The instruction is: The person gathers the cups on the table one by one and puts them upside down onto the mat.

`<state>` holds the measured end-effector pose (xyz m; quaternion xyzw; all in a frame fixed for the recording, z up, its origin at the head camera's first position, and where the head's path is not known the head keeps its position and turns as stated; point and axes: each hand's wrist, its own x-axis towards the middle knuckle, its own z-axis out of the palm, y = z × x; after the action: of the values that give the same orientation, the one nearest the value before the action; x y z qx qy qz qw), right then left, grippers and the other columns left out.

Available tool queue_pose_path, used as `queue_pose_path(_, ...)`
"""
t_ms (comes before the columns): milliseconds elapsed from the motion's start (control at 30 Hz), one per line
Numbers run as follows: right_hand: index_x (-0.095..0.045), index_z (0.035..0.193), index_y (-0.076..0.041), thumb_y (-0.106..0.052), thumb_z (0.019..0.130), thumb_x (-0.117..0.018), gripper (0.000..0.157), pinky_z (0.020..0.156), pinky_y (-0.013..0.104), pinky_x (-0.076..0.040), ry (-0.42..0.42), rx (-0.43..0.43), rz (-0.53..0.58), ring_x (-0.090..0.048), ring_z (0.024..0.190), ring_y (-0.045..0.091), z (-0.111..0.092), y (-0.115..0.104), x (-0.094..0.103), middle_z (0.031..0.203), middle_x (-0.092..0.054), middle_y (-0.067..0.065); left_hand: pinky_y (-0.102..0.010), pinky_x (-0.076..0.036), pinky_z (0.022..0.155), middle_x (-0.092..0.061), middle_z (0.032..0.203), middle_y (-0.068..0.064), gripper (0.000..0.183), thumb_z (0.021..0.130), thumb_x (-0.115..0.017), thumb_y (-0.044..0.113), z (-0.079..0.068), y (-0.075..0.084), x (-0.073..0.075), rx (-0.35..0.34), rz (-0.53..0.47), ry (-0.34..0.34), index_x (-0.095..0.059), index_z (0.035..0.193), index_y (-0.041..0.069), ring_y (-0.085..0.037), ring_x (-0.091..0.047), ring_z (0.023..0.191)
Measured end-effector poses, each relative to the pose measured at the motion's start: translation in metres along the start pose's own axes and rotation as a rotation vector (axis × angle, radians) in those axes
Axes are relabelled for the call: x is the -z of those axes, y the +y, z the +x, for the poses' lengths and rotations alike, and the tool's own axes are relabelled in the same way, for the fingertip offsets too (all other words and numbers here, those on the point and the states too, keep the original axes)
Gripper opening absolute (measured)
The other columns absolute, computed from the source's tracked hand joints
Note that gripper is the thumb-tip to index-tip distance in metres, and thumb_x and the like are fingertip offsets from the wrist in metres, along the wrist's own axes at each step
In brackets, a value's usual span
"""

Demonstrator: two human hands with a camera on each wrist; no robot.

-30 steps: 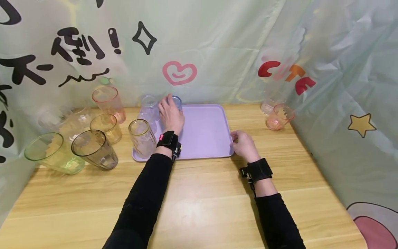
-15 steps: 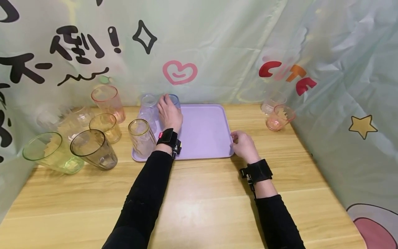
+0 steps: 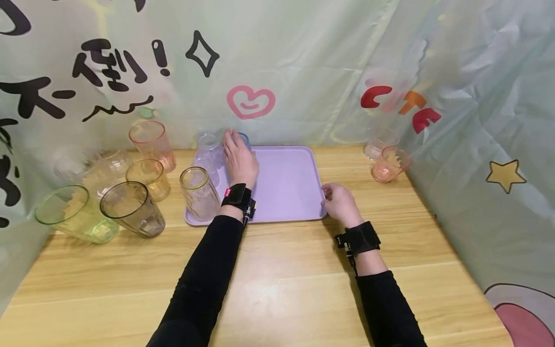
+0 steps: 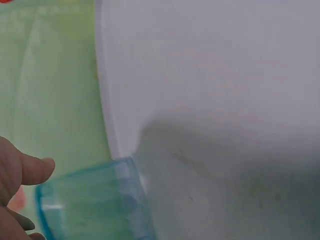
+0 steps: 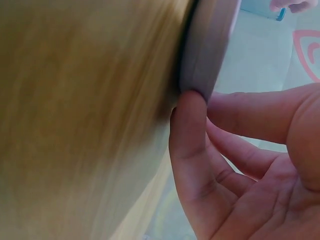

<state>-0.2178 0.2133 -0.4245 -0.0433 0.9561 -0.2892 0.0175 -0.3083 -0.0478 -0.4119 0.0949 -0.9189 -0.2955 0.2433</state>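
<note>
At the back of the lilac tray [image 3: 286,183], a blue-rimmed glass [image 3: 244,140] stands partly hidden behind my left hand [image 3: 241,164]. In the left wrist view, the thumb [image 4: 37,170] is apart from the rim of this blue glass [image 4: 90,205], with the fingers spread loosely beside it. My right hand [image 3: 341,203] pinches the tray's right edge near the front corner; its thumb and a finger meet the tray edge [image 5: 207,45] in the right wrist view. Two clear glasses [image 3: 209,148] and a yellow-rimmed glass [image 3: 201,195] occupy the tray's left side.
Left of the tray stand a green glass [image 3: 80,214], a smoky dark glass [image 3: 133,209], an amber glass [image 3: 149,179], a tall pink glass [image 3: 152,147] and several clear ones. A small pink glass [image 3: 387,166] and a clear one stand at the right by the curtain.
The blue glass has shifted slightly left along the back of the tray. My left hand's fingers have straightened and come away from it. My right hand stays at the tray edge.
</note>
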Motion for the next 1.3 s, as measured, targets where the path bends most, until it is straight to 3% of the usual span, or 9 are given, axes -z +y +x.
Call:
queue_pose_path(167,-0.054,0.118,0.001,-0.002,0.076,-0.061,0.042,0.07,0.038,-0.048,-0.006,-0.005,0.003,-0.054,0.082,0.023,0.001,0.001,0.001,0.095,-0.061,0.014,-0.039,-0.026,0.105,-0.012,0.147,-0.012,0.081,0.079,-0.068,0.023,-0.013,0.012,0.008,-0.079,-0.045,0.05,-0.02,0.142,0.006,-0.021,-0.008,0.131)
queue_pose_path(367,-0.053,0.118,0.002,-0.007,0.08,-0.059,0.04,0.067,0.037,-0.05,-0.007,-0.011,0.026,-0.054,0.083,0.023,-0.001,0.0,0.001,0.098,-0.06,0.015,-0.037,-0.036,0.094,-0.024,0.138,-0.012,0.073,0.079,-0.067,0.027,-0.032,0.025,0.021,-0.188,-0.115,0.075,-0.029,0.138,0.007,-0.026,-0.026,0.118)
queue_pose_path(533,-0.054,0.118,0.002,-0.012,0.082,-0.061,0.04,0.068,0.04,-0.05,0.075,0.041,0.06,-0.055,0.083,0.024,-0.002,-0.003,0.001,0.101,-0.059,0.017,-0.037,-0.042,0.083,-0.034,0.126,-0.01,0.06,0.08,-0.064,0.025,-0.049,0.03,0.031,-0.275,-0.205,0.077,-0.039,0.132,0.01,-0.023,-0.037,0.109)
queue_pose_path(667,-0.052,0.121,0.0,-0.018,0.082,-0.063,0.043,0.07,0.041,-0.049,0.172,0.074,0.112,-0.055,0.085,0.025,-0.003,-0.007,0.002,0.107,-0.055,0.017,-0.036,-0.046,0.064,-0.041,0.118,-0.007,0.049,0.081,-0.062,0.024,-0.061,0.03,0.039,-0.353,-0.232,0.03,-0.047,0.126,0.013,-0.018,-0.045,0.095)
queue_pose_path(800,-0.049,0.124,-0.003,-0.016,0.081,-0.064,0.047,0.072,0.042,-0.049,0.278,0.118,0.175,-0.054,0.088,0.027,-0.002,-0.011,0.003,0.11,-0.053,0.014,-0.031,-0.043,0.053,-0.048,0.109,-0.002,0.039,0.082,-0.061,0.022,-0.068,0.025,0.047,-0.496,-0.198,-0.078,-0.054,0.12,0.015,-0.011,-0.045,0.081)
queue_pose_path(933,-0.047,0.125,-0.004,-0.011,0.08,-0.063,0.048,0.07,0.041,-0.05,0.401,0.169,0.259,-0.054,0.089,0.029,0.0,-0.011,0.003,0.111,-0.053,0.013,-0.028,-0.044,0.057,-0.049,0.102,0.002,0.033,0.084,-0.061,0.022,-0.074,0.019,0.054,-0.645,-0.122,-0.248,-0.057,0.116,0.017,-0.007,-0.045,0.08)
queue_pose_path(1067,-0.047,0.126,-0.008,-0.013,0.082,-0.061,0.047,0.071,0.04,-0.05,0.513,0.176,0.337,-0.053,0.092,0.026,0.001,-0.011,0.005,0.112,-0.052,0.009,-0.026,-0.045,0.059,-0.05,0.1,0.005,0.028,0.084,-0.061,0.024,-0.083,0.014,0.059,-0.748,-0.072,-0.414,-0.059,0.112,0.02,-0.005,-0.044,0.081)
queue_pose_path(1300,-0.046,0.128,-0.014,-0.015,0.081,-0.061,0.049,0.082,0.043,-0.046,0.741,0.171,0.423,-0.048,0.101,0.02,0.004,0.001,0.018,0.115,-0.051,0.007,-0.024,-0.043,0.058,-0.054,0.094,0.007,0.024,0.083,-0.063,0.026,-0.098,0.005,0.062,-0.766,-0.017,-0.657,-0.063,0.106,0.026,-0.003,-0.045,0.073)
